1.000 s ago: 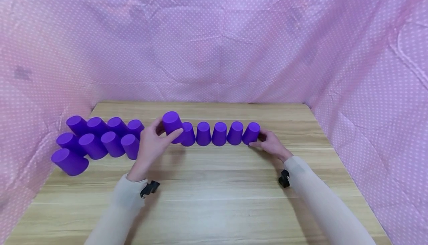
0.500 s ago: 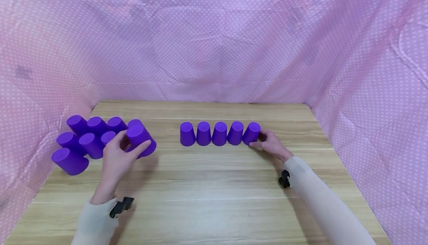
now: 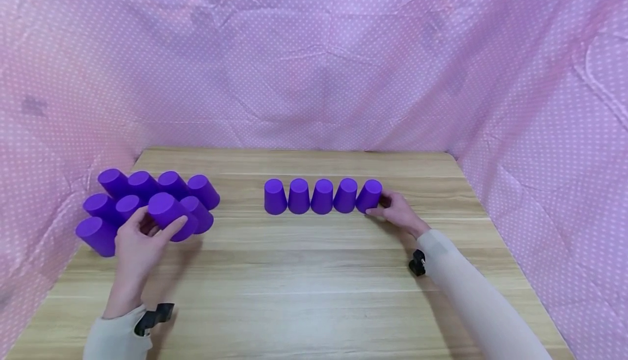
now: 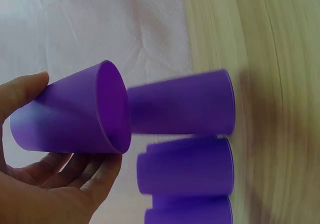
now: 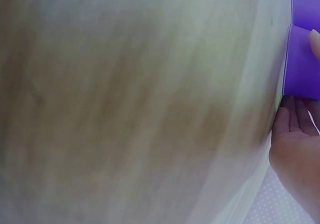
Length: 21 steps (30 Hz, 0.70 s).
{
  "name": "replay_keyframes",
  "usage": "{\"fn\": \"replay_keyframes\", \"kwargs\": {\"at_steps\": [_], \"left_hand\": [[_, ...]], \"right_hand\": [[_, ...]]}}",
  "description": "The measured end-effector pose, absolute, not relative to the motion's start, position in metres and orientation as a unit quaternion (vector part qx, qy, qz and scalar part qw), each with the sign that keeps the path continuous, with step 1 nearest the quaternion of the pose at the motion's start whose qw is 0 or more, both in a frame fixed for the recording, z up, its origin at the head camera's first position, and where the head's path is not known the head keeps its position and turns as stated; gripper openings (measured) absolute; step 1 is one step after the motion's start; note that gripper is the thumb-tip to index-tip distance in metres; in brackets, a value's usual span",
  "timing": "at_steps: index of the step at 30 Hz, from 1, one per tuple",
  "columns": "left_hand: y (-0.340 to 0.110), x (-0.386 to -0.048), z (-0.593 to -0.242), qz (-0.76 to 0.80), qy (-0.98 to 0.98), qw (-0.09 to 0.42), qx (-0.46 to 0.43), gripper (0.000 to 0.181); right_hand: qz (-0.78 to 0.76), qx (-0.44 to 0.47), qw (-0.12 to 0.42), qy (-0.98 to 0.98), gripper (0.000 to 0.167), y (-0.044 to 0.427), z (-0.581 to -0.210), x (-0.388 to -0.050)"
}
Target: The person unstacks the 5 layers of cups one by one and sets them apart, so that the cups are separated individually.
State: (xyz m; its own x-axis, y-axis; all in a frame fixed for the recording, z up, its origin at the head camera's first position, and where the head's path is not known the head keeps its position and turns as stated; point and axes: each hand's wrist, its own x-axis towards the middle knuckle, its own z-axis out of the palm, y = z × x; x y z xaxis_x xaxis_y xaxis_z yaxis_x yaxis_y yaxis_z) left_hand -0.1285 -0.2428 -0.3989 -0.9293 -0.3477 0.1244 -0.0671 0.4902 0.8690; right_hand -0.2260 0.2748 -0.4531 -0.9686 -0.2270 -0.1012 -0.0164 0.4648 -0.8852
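Note:
My left hand (image 3: 139, 245) grips a purple plastic cup (image 3: 171, 217), thumb on the near side and fingers behind. The cup is mouth down and raised off the table, as the left wrist view shows with the open rim of the held cup (image 4: 112, 109). It overlaps several upturned purple cups (image 3: 200, 215) standing close together at the table's left. My right hand (image 3: 399, 213) holds the rightmost cup (image 3: 369, 196) of a straight row, thumb in front, fingers behind it. That cup stands on the table and shows partly in the right wrist view.
Several upturned purple cups (image 3: 299, 196) form the row at mid-table, side by side. The wooden table (image 3: 304, 283) runs back to a pink dotted cloth (image 3: 314, 65), which also hangs at both sides. A black wrist mount (image 3: 154, 319) sits on the left sleeve.
My left hand has carried its cup leftward, from the row's left end to the front of the left group. My right hand and the row have stayed put.

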Motion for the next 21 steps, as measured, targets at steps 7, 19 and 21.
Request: {"fn": "replay_keyframes", "kwargs": {"at_steps": [7,19,21], "left_hand": [[-0.262,-0.128,-0.402,-0.475,-0.853,0.142,0.162,0.062],[-0.290,-0.122,-0.414,-0.485,-0.844,0.138,0.183,0.058],[-0.296,-0.121,-0.416,-0.474,-0.852,0.136,0.178,0.061]], "right_hand": [[-0.518,-0.069,0.106,0.846,0.051,0.270,-0.441,-0.219],[-0.517,-0.077,0.090,0.848,0.052,0.282,-0.475,-0.236],[-0.518,-0.076,0.089,0.847,0.052,0.283,-0.476,-0.236]]}}
